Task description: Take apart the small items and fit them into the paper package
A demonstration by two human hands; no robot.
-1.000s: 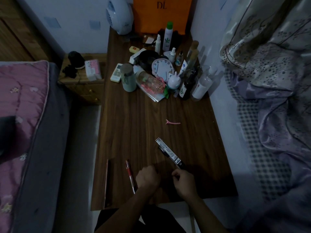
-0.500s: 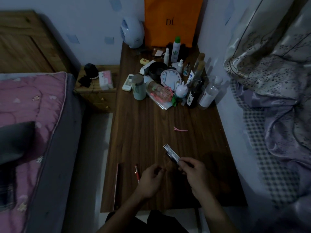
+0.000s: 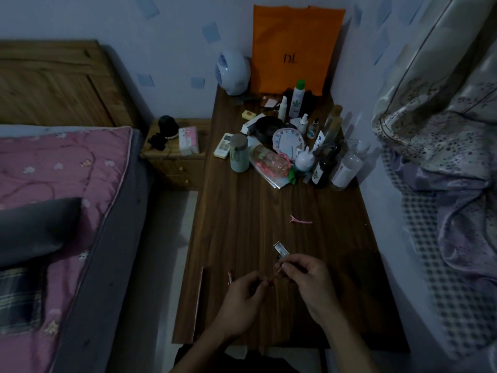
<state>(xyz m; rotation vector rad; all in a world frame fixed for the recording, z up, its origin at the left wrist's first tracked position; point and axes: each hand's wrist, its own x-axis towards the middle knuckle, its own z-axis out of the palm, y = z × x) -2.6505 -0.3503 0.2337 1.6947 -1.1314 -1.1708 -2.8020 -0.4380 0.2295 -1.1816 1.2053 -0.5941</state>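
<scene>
Nearest the camera, two hands are held over the near end of a dark wooden table [image 3: 242, 238]. The right hand [image 3: 304, 275] is curled round a slim boxed item [image 3: 281, 249], whose pale far end juts out beyond the fingertips toward the far left, lifted clear of the tabletop as far as can be judged. The left hand [image 3: 243, 294] is loosely curled just beside it, thumb and forefinger drawn together at a small dark-red tip [image 3: 270, 283] between the two hands; whether that tip is actually pinched cannot be told in the dim light. A red pen [image 3: 230, 277] lies on the table, partly hidden at the far left of the left hand, and a thin flat strip [image 3: 200, 297] is seen along the table's left edge.

The step in hand appears to be the opening or emptying of the slim package, with one hand steadying it and the other working at its near end. The next move would seem to call for a firmer pinch by the left fingers and a straight pull along the package's length, while the right hand's hold is kept steady.

Further off, a pink hair clip [image 3: 301, 220] lies alone at mid-table. At the far end, a crowd of bottles, a small clock [image 3: 289, 140], a capped jar [image 3: 239, 156] and an orange bag [image 3: 295, 47] are gathered against the wall.
</scene>
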